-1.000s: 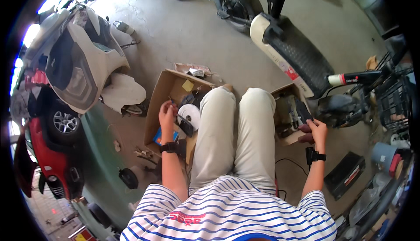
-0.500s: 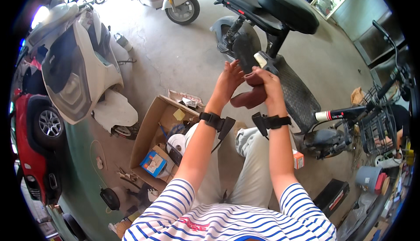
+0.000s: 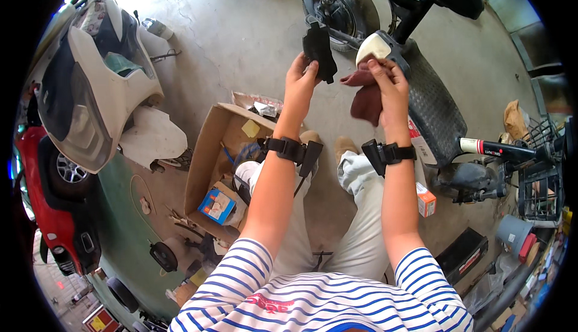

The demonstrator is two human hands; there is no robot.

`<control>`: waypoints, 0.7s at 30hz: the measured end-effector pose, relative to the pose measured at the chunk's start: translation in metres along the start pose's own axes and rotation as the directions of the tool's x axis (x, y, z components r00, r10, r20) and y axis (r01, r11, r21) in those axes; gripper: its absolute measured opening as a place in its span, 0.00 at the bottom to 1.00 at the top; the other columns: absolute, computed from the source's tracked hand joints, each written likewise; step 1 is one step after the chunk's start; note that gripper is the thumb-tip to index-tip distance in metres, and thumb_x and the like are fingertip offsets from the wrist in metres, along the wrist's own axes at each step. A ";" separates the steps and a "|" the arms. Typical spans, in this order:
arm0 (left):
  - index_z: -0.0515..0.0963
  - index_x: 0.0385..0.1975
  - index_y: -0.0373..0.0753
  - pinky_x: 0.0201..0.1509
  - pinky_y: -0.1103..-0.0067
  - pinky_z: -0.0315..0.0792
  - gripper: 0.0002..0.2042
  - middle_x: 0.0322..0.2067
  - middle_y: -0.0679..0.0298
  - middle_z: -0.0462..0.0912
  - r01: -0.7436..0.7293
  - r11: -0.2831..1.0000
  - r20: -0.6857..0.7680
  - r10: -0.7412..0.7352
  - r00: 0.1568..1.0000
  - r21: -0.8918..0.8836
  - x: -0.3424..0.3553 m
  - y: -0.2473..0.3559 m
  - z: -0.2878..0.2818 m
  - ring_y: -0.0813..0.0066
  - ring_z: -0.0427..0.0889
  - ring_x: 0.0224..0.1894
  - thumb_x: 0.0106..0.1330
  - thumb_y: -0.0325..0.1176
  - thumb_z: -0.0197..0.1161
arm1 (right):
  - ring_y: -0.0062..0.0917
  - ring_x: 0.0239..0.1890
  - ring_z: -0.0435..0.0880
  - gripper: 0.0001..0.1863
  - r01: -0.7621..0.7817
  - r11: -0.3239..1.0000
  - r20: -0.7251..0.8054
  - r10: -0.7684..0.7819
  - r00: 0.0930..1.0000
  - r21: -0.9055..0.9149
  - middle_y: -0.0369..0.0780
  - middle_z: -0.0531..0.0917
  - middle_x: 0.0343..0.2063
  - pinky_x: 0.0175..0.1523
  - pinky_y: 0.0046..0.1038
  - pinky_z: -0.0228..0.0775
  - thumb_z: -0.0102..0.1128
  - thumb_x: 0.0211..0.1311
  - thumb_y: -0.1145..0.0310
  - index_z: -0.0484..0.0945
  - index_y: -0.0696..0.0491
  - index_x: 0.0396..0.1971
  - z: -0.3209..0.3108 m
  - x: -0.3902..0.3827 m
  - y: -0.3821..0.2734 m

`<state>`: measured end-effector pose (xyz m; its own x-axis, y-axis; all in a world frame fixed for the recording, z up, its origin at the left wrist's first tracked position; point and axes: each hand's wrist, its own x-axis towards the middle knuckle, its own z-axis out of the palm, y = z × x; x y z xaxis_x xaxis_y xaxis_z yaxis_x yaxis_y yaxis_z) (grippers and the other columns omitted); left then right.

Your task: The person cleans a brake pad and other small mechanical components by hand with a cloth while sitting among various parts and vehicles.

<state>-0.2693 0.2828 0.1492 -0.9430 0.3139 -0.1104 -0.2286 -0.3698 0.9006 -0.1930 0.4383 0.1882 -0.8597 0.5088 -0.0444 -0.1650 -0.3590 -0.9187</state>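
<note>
My left hand (image 3: 303, 77) pinches the lower left edge of a flat black piece (image 3: 319, 52) with an irregular outline and a narrow tab on top; I cannot make out its exact kind. A limp reddish-brown cloth (image 3: 368, 102) hangs folded from my right hand (image 3: 388, 84), gripped between thumb and fingers. Both hands are raised in front of the black electric scooter (image 3: 430, 85), a short way apart. The scooter's rear wheel (image 3: 343, 15) is just beyond the black piece, and a cream-coloured part (image 3: 373, 47) of it shows right behind the cloth.
An open cardboard box (image 3: 201, 163) with assorted items stands left of my legs. A white scooter body (image 3: 90, 91) and a red toy car (image 3: 54, 193) are farther left. At right lie a small orange box (image 3: 425, 201), a black box (image 3: 460, 256) and a grey bucket (image 3: 510, 232).
My hands have drawn apart, the right one moving rightward with the cloth. The black piece now shows clearly in my left hand, whose fingers were spread before. The view has shifted.
</note>
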 end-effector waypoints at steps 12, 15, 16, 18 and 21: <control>0.69 0.49 0.38 0.45 0.80 0.72 0.19 0.42 0.64 0.75 0.175 0.956 0.093 -0.158 0.983 -0.234 -0.013 -0.008 0.021 0.76 0.76 0.42 0.70 0.44 0.38 | 0.44 0.61 0.58 0.20 0.735 0.224 0.612 -0.429 0.664 -0.640 0.45 0.67 0.58 0.63 0.41 0.52 0.64 0.44 0.73 0.75 0.47 0.42 0.041 -0.012 0.008; 0.68 0.51 0.37 0.48 0.78 0.70 0.26 0.45 0.63 0.74 0.243 0.948 0.106 -0.226 0.968 -0.203 -0.015 0.002 0.030 0.75 0.75 0.45 0.71 0.52 0.32 | 0.52 0.65 0.46 0.29 0.691 0.191 0.550 -0.477 0.686 -0.697 0.52 0.55 0.64 0.65 0.47 0.44 0.70 0.41 0.65 0.73 0.41 0.49 0.036 -0.010 0.009; 0.68 0.51 0.37 0.51 0.77 0.70 0.26 0.45 0.61 0.75 0.202 0.947 0.071 -0.190 0.979 -0.251 -0.018 0.006 0.036 0.73 0.75 0.46 0.70 0.52 0.33 | 0.53 0.65 0.47 0.35 0.638 0.252 0.470 -0.495 0.731 -0.728 0.55 0.51 0.64 0.65 0.47 0.45 0.71 0.40 0.64 0.69 0.40 0.54 0.036 -0.011 0.010; 0.67 0.52 0.34 0.54 0.74 0.69 0.28 0.45 0.58 0.75 0.163 0.961 0.059 -0.154 0.986 -0.224 -0.018 0.005 0.035 0.68 0.75 0.48 0.70 0.55 0.34 | 0.52 0.64 0.49 0.49 0.595 0.379 0.401 -0.478 0.781 -0.708 0.59 0.44 0.64 0.65 0.44 0.47 0.74 0.39 0.61 0.55 0.45 0.64 0.033 -0.006 0.013; 0.67 0.52 0.34 0.53 0.75 0.69 0.29 0.44 0.58 0.75 0.112 0.962 0.094 -0.091 0.991 -0.248 -0.012 -0.003 0.036 0.68 0.75 0.47 0.69 0.56 0.33 | 0.49 0.65 0.51 0.53 0.523 0.568 0.325 -0.418 0.848 -0.636 0.59 0.49 0.63 0.66 0.39 0.47 0.74 0.39 0.62 0.50 0.55 0.64 0.029 -0.005 0.020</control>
<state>-0.2484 0.3110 0.1632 -0.8913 0.4271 -0.1523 -0.3857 -0.5374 0.7499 -0.2059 0.4061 0.1808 -0.8174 0.3273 0.4741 -0.2364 0.5599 -0.7941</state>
